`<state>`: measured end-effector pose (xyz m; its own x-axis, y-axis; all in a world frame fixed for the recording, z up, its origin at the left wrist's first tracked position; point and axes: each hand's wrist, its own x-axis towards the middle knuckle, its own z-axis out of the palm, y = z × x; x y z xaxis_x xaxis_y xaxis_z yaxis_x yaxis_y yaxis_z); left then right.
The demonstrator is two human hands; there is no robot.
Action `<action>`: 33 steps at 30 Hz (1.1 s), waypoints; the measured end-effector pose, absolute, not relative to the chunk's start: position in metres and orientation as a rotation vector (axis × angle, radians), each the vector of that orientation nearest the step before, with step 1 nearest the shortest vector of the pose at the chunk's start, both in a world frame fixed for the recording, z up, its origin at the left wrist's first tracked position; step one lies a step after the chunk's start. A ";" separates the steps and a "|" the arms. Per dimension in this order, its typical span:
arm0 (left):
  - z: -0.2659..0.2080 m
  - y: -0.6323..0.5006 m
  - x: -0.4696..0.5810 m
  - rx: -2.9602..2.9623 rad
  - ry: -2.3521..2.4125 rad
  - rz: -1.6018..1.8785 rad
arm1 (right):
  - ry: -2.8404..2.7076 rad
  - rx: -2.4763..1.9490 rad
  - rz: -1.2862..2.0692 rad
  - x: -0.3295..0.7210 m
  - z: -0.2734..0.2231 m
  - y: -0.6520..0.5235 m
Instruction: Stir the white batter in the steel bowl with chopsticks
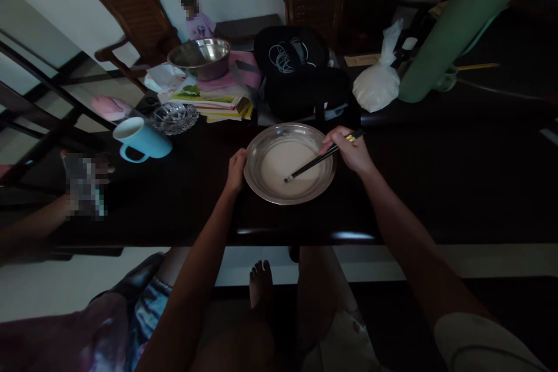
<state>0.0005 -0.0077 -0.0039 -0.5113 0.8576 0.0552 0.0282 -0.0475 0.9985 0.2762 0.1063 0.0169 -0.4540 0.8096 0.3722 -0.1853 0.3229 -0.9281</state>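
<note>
A wide metal bowl stands on the dark table in front of me, with a pale, smooth batter-like mixture inside. My left hand grips the bowl's left rim. Over the right rim, my right hand is closed around dark chopsticks with gold bands near the top. Their tips dip into the mixture near the middle of the bowl, and some of it clings to them.
To the left are a light blue mug, a glass dish and another person's hand. Behind stand a second metal bowl, books and a black bag. A tied bag of white powder and a green flask are at right.
</note>
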 end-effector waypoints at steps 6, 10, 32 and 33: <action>-0.002 -0.008 0.002 0.985 1.574 1.641 | -1.625 -0.496 1.265 0.276 0.022 0.106; 0.000 -0.009 0.003 0.969 1.583 1.635 | -1.479 -0.526 1.188 0.286 0.024 0.113; -0.004 -0.008 0.000 0.976 1.564 1.645 | -1.788 -0.587 1.159 0.275 0.022 0.102; -0.003 -0.008 0.001 0.976 1.570 1.644 | -1.809 -0.589 1.140 0.275 0.022 0.103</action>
